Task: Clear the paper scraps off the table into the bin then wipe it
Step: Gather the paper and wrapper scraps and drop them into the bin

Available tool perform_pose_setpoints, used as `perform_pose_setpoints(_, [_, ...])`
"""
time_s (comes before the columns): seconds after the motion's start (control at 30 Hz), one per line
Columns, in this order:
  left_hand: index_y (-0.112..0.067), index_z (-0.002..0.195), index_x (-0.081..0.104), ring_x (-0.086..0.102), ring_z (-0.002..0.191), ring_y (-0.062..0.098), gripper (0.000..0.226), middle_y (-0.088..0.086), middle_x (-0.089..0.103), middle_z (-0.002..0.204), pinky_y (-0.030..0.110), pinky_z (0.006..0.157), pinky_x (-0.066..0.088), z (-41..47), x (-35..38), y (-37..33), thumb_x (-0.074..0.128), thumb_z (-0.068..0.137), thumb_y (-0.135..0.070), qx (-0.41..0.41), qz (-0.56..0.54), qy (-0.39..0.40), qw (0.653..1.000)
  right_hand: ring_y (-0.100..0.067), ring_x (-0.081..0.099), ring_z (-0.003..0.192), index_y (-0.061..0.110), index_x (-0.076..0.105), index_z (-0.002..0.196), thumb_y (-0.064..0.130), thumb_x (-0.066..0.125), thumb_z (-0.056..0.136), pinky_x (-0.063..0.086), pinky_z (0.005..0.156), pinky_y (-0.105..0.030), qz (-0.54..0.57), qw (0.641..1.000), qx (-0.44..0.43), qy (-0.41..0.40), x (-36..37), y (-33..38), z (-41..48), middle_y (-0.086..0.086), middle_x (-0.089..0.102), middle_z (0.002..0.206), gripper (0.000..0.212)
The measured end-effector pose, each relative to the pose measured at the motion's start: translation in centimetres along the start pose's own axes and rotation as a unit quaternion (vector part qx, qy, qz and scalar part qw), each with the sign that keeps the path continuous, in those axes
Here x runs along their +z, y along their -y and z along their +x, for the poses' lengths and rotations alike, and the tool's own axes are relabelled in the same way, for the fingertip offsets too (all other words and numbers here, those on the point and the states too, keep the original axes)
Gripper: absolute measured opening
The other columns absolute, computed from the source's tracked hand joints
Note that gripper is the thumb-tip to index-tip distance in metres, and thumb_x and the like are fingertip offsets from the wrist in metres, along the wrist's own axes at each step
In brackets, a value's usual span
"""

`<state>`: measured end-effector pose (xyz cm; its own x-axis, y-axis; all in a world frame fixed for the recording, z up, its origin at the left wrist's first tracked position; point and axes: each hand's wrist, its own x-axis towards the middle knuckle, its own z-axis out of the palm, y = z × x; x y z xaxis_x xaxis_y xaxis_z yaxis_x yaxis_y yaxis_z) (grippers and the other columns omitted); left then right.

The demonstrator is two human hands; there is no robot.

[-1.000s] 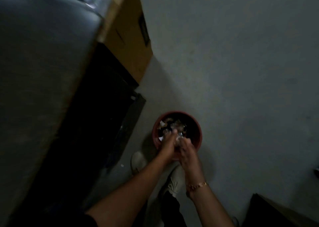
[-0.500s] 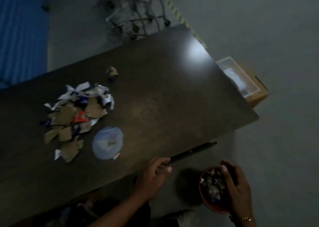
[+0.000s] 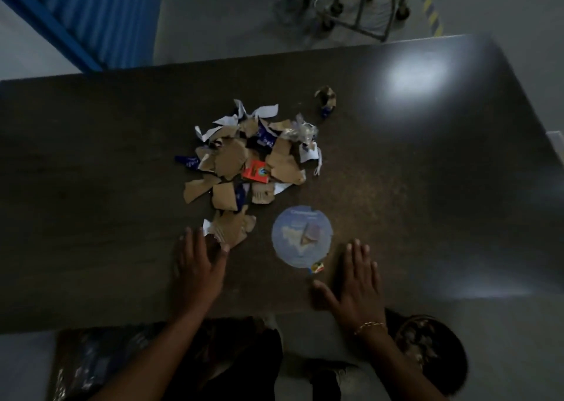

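Brown, white and blue scraps (image 3: 244, 162) lie heaped near the middle of the dark table (image 3: 427, 187); a red piece (image 3: 255, 172) sits among them; a crumpled bit (image 3: 326, 98) lies apart beyond the heap, to the right; a round pale-blue disc (image 3: 302, 236) lies flat just near-right of the heap, with a small coloured scrap (image 3: 317, 267) at its near edge. Left hand (image 3: 198, 266) lies flat on the table, fingers straight and close together, tips touching the nearest brown scrap; right hand (image 3: 357, 284) lies flat just right of the disc, fingers straight and slightly spread, thumb held wide; a gold bracelet (image 3: 370, 327) circles that wrist. Bin (image 3: 433, 348) stands on the floor below the table's near edge, right of the right forearm, with scraps inside. Beyond the table stand a metal trolley (image 3: 351, 4) and a blue shutter (image 3: 91, 13).
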<state>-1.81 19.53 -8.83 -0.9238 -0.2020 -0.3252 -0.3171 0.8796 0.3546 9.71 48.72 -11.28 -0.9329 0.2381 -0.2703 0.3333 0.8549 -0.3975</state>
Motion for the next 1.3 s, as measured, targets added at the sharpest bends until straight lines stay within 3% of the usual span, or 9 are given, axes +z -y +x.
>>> perform_pose_setpoints(0.1, [-0.02,0.165,-0.002,-0.01,0.16,0.02,0.085,0.004,-0.009,0.173,0.047,0.129,-0.001,3.4,-0.6,2.0,0.027,0.101,-0.068,-0.015,0.082,0.026,0.996,-0.021,-0.016,0.157,0.012,-0.003,0.163,0.085,0.022,0.091,-0.008,0.127,-0.04,-0.042,0.999,-0.012,0.02,2.6,4.1,1.2,-0.008,-0.011,0.171,0.106])
perform_pose_setpoints(0.27, [-0.016,0.163,-0.011,-0.018,0.158,0.021,0.087,0.007,-0.018,0.171,0.043,0.129,-0.005,4.8,0.0,0.6,0.02,0.101,-0.068,0.024,0.094,0.053,0.994,-0.017,-0.029,0.153,0.019,-0.019,0.16,0.082,0.016,0.093,-0.018,0.124,-0.037,-0.04,0.998,-0.021,0.042,3.6,8.8,5.8,-0.003,-0.029,0.166,0.098])
perform_pose_setpoints(0.47, [-0.02,0.158,-0.022,-0.026,0.154,0.016,0.092,0.0,-0.028,0.166,0.037,0.125,-0.016,3.3,0.6,-2.7,0.004,0.091,-0.078,0.066,0.066,0.116,0.989,-0.012,-0.028,0.153,0.02,-0.01,0.161,0.077,0.01,0.096,-0.008,0.128,-0.04,-0.033,0.992,-0.089,0.079,3.4,12.5,9.6,0.0,-0.023,0.168,0.089])
perform_pose_setpoints(0.57, [-0.027,0.158,-0.021,-0.025,0.154,0.014,0.1,-0.003,-0.026,0.168,0.039,0.125,-0.014,2.9,0.3,-2.2,-0.009,0.079,-0.087,0.063,0.029,0.112,0.991,-0.01,-0.005,0.158,0.028,0.009,0.163,0.072,0.022,0.097,0.015,0.128,-0.045,0.04,0.988,-0.121,0.086,1.2,12.9,10.5,0.003,0.002,0.172,0.081])
perform_pose_setpoints(0.67, [-0.027,0.159,-0.022,-0.029,0.152,0.016,0.117,-0.003,-0.032,0.165,0.048,0.123,-0.014,3.5,-0.1,-0.1,-0.022,0.064,-0.095,0.002,0.062,0.1,0.993,-0.022,0.031,0.15,0.029,0.035,0.154,0.063,0.042,0.096,0.032,0.118,-0.048,0.079,0.988,-0.129,-0.038,-2.8,12.5,13.3,-0.002,0.034,0.163,0.068])
perform_pose_setpoints(0.87, [-0.021,0.155,-0.029,-0.035,0.15,0.015,0.128,-0.003,-0.041,0.161,0.054,0.126,-0.007,3.9,-0.5,1.0,0.005,0.063,-0.104,-0.008,0.112,0.158,0.981,-0.034,0.03,0.146,0.02,0.042,0.15,0.06,0.057,0.092,0.034,0.117,-0.055,0.05,0.993,-0.065,-0.086,-11.6,11.5,28.6,-0.012,0.029,0.162,0.072])
perform_pose_setpoints(1.07, [-0.022,0.164,-0.009,-0.026,0.152,0.012,0.127,-0.002,-0.03,0.167,0.05,0.127,0.001,4.5,-1.7,0.4,0.021,0.07,-0.101,-0.013,0.123,0.165,0.979,-0.037,0.011,0.154,0.023,0.029,0.159,0.069,0.057,0.091,0.021,0.123,-0.058,0.037,0.992,0.0,0.117,-13.8,11.1,39.4,-0.007,0.008,0.17,0.087])
perform_pose_setpoints(1.23, [-0.039,0.161,0.016,0.017,0.156,0.03,0.089,0.002,0.009,0.17,0.05,0.122,0.028,3.2,-2.5,-1.4,0.052,0.087,-0.075,-0.116,-0.085,0.108,0.984,-0.035,0.012,0.154,0.028,0.028,0.157,0.071,0.047,0.093,0.019,0.121,-0.058,-0.04,0.984,-0.058,0.165,-10.1,11.6,35.7,-0.006,0.015,0.169,0.079])
perform_pose_setpoints(1.3, [-0.046,0.158,0.024,0.029,0.151,0.033,0.084,0.006,0.019,0.167,0.05,0.117,0.035,2.8,-1.9,-2.9,0.052,0.085,-0.078,-0.212,-0.2,0.085,0.953,-0.032,0.013,0.155,0.031,0.029,0.158,0.071,0.044,0.095,0.018,0.122,-0.057,-0.032,0.988,-0.071,0.136,-9.0,11.6,33.3,-0.005,0.018,0.168,0.076])
